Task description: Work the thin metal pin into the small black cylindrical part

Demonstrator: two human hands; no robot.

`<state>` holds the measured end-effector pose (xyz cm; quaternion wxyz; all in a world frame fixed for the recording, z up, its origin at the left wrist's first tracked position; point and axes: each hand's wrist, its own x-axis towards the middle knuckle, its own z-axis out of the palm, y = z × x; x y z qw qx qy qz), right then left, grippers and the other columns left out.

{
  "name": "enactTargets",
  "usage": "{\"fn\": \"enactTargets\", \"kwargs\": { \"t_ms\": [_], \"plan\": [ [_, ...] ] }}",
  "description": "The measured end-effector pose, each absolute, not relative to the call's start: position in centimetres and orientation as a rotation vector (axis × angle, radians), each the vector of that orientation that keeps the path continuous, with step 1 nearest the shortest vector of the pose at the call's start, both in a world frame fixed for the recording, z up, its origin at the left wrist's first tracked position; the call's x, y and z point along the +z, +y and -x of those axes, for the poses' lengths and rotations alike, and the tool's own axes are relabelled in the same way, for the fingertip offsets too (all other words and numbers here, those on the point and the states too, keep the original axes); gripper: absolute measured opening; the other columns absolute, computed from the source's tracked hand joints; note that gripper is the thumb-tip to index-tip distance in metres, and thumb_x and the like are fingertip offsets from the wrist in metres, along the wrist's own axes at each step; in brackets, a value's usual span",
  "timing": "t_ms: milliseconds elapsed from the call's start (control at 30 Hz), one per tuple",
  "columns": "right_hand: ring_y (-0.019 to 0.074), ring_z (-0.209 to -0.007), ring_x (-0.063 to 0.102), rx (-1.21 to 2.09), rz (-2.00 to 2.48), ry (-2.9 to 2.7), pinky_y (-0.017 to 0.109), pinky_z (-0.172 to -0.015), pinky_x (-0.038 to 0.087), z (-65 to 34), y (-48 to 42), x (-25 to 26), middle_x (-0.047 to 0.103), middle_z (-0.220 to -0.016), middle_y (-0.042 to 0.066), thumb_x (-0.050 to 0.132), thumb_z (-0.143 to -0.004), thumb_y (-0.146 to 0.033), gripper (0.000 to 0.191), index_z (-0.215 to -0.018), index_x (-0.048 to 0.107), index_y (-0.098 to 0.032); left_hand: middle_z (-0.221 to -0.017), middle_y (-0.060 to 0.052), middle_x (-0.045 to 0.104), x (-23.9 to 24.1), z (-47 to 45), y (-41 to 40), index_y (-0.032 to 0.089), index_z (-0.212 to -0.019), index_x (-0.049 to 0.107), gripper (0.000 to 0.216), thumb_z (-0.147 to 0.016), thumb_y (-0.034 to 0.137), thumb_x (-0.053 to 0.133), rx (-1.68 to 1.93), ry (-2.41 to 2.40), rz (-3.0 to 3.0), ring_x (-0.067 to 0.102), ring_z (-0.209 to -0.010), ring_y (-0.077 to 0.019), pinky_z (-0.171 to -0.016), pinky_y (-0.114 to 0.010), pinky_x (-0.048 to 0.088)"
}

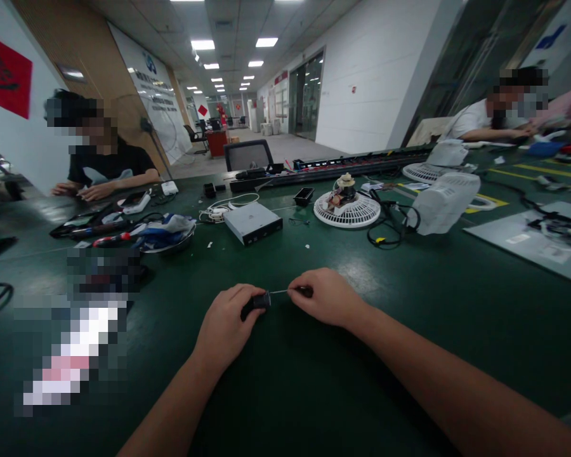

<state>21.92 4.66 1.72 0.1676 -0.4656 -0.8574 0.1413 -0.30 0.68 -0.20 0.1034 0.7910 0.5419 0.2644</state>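
Note:
My left hand (224,322) is closed around a small dark cylinder-like part (262,301), with its lighter end facing right. My right hand (330,297) pinches a screwdriver (280,292) by its dark handle, which the fingers partly hide. The thin metal shaft points left and reaches the end of the dark part; whether the tip sits inside it I cannot tell. Both hands are low over the green table (285,393), close to the middle of the view.
Beyond the hands lie a grey optical drive (251,221), a small black tray (304,196), a white fan grille with a motor (347,209) and a white plastic housing (445,203) beside black cable. Tools and a bowl (169,235) are at left. Other people sit left and right.

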Motion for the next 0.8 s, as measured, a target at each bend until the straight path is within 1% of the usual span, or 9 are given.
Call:
{"fn": "enactTargets", "kwargs": {
  "t_ms": [67,133,200,333,467,567,633,700,800],
  "plan": [
    [0.0143,-0.062,0.057,0.413,1.368,-2.418,0.027,-0.055,0.035,-21.9,4.5,1.9,0.071,-0.074,0.002,0.055,-0.084,-0.031,0.022,-0.087,0.076,-0.024,-0.109,-0.001,0.067,-0.2,0.3,0.7,0.028,-0.108,0.062,0.026,-0.084,0.019,0.061,0.793,1.612,-2.337,0.06,-0.101,-0.022,-0.089,-0.042,0.048],
    [0.0135,-0.061,0.057,0.47,1.323,-2.438,0.027,-0.055,0.035,-21.9,4.4,2.1,0.07,-0.072,0.001,0.055,-0.083,-0.03,0.022,-0.084,0.076,-0.024,-0.109,-0.001,0.067,-0.2,0.4,0.7,0.028,-0.108,0.062,0.024,-0.084,0.02,0.06,0.789,1.622,-2.324,0.06,-0.101,-0.0222,-0.088,-0.042,0.048],
    [0.0134,-0.062,0.057,0.505,1.286,-2.436,0.027,-0.056,0.036,-21.8,4.4,2.2,0.07,-0.073,0.001,0.053,-0.084,-0.03,0.023,-0.086,0.075,-0.024,-0.109,-0.001,0.067,-0.3,0.4,0.7,0.028,-0.108,0.062,0.024,-0.085,0.022,0.06,0.774,1.63,-2.306,0.06,-0.101,-0.0221,-0.088,-0.042,0.049],
    [0.0142,-0.063,0.057,0.448,1.37,-2.4,0.028,-0.055,0.034,-21.9,4.5,2.0,0.071,-0.077,0.002,0.052,-0.086,-0.033,0.025,-0.09,0.075,-0.024,-0.11,-0.001,0.067,-0.3,0.3,0.7,0.028,-0.11,0.061,0.026,-0.085,0.023,0.06,0.776,1.645,-2.302,0.061,-0.1,-0.0216,-0.088,-0.042,0.049],
    [0.0137,-0.057,0.053,0.429,1.497,-2.388,0.028,-0.051,0.029,-21.8,4.6,1.7,0.067,-0.069,0.002,0.054,-0.085,-0.035,0.022,-0.08,0.072,-0.023,-0.107,-0.001,0.067,-0.3,0.2,0.7,0.027,-0.108,0.063,0.023,-0.085,0.022,0.06,0.766,1.68,-2.301,0.062,-0.099,-0.0218,-0.086,-0.041,0.05],
    [0.0141,-0.054,0.05,0.308,1.65,-2.224,0.029,-0.05,0.025,-21.9,4.8,1.7,0.063,-0.065,0.004,0.05,-0.088,-0.041,0.029,-0.075,0.066,-0.02,-0.108,-0.003,0.067,-0.3,0.4,0.8,0.026,-0.108,0.063,0.025,-0.084,0.023,0.061,0.805,1.761,-2.258,0.062,-0.1,-0.0227,-0.087,-0.042,0.05],
    [0.0139,-0.054,0.049,0.297,1.674,-2.128,0.029,-0.049,0.026,-21.8,4.9,1.7,0.062,-0.064,0.003,0.049,-0.089,-0.047,0.034,-0.074,0.061,-0.019,-0.108,-0.003,0.067,-0.3,0.6,0.9,0.024,-0.109,0.062,0.027,-0.082,0.024,0.063,0.829,1.822,-2.214,0.063,-0.098,-0.0228,-0.085,-0.041,0.051],
    [0.0136,-0.055,0.051,0.361,1.634,-2.087,0.028,-0.05,0.029,-21.6,5.1,1.6,0.061,-0.066,0.002,0.054,-0.086,-0.049,0.033,-0.073,0.057,-0.019,-0.107,-0.004,0.067,-0.2,0.7,0.9,0.023,-0.109,0.062,0.03,-0.08,0.027,0.066,0.835,1.862,-2.176,0.063,-0.094,-0.0221,-0.082,-0.038,0.052],
    [0.0141,-0.065,0.058,0.5,1.505,-2.103,0.027,-0.055,0.035,-20.7,5.3,1.2,0.066,-0.075,0.002,0.065,-0.081,-0.039,0.026,-0.07,0.052,-0.02,-0.106,-0.003,0.066,-0.2,0.6,1.0,0.022,-0.108,0.064,0.031,-0.078,0.027,0.068,0.823,1.879,-2.166,0.063,-0.092,-0.021,-0.081,-0.036,0.052]
  ]
}}
